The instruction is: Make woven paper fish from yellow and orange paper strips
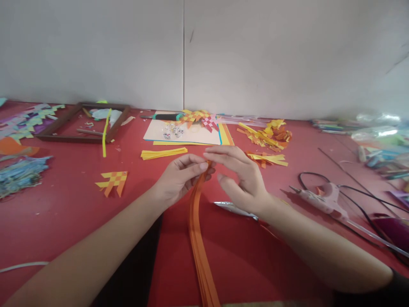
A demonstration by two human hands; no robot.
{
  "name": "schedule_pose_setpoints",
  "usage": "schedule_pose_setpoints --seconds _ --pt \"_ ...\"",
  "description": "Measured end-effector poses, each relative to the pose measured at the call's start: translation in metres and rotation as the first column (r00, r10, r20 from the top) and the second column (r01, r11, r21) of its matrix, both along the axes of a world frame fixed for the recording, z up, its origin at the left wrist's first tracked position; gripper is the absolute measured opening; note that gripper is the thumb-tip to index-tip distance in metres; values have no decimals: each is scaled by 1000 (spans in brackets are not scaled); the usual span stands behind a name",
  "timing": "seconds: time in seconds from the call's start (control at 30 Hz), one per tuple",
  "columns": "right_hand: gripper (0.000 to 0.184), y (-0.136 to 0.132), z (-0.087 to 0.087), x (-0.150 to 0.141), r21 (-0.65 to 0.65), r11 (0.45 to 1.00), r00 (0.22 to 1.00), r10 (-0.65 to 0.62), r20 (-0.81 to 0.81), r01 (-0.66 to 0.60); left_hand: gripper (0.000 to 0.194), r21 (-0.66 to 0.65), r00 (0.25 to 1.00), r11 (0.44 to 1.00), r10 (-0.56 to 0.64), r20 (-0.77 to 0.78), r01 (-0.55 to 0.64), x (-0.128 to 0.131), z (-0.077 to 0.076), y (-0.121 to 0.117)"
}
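A bundle of long orange paper strips (pixel 198 226) hangs down toward the front edge, its upper end pinched between the thumb and fingers of my left hand (pixel 182 177). My right hand (pixel 241 177) is beside that end, fingers stretched over it and thumb apart; its fingertips are at or against the strip tips. Below my right hand lies a pair of scissors (pixel 234 209), partly hidden by the hand and wrist. A woven yellow-and-orange paper fish (pixel 113 182) rests to the left of my left hand. Behind the hands lies a stack of yellow paper strips (pixel 163 153).
A glue gun (pixel 326 200) with its cord is at right. Paper sheets (pixel 191 132), bearing small shiny beads (pixel 174 131), lie at the back near a green-and-black-handled tool (pixel 168 117). Brown frame (pixel 47 137) stands left; yellow-orange scraps (pixel 268 135) lie back right.
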State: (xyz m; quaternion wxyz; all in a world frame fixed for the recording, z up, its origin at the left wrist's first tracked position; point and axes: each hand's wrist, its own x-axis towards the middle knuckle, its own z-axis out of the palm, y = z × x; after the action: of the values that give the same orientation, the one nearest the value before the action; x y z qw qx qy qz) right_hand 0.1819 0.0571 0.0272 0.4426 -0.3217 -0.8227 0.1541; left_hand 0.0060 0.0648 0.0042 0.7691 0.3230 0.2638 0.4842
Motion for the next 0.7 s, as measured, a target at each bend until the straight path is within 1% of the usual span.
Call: schedule_pose_setpoints --seconds 0.13,0.23,0.3,0.37,0.43,0.5,0.57,0.7 --pt "50 -1 1 -1 -37 999 999 -1 -39 -1 16 68 999 997 27 -30 -25 -1 0 -1" --pt "38 -1 3 -1 -70 997 998 9 -65 -13 15 116 999 993 15 -37 -10 -2 -1 -1" --pt "31 0 5 0 -129 991 991 24 -135 -41 15 128 1000 992 6 -30 -2 -2 -1 -1" --pt "24 2 7 1 -236 964 971 69 -228 -124 15 128 1000 992 1 -16 1 -3 0 -2" --pt "18 5 9 2 -335 911 943 135 -306 -239 15 127 1000 992 -9 -8 10 -3 2 -3" --pt "13 7 10 3 -377 871 922 186 -340 -315 16 131 1000 991 -20 -11 22 -3 4 -4" --pt "8 8 11 3 -380 865 919 199 -340 -328 16 134 999 991 -27 -18 29 -3 4 -4" --pt "6 6 13 2 -386 878 934 159 -319 -282 16 119 999 992 -45 -24 48 -3 2 -3"
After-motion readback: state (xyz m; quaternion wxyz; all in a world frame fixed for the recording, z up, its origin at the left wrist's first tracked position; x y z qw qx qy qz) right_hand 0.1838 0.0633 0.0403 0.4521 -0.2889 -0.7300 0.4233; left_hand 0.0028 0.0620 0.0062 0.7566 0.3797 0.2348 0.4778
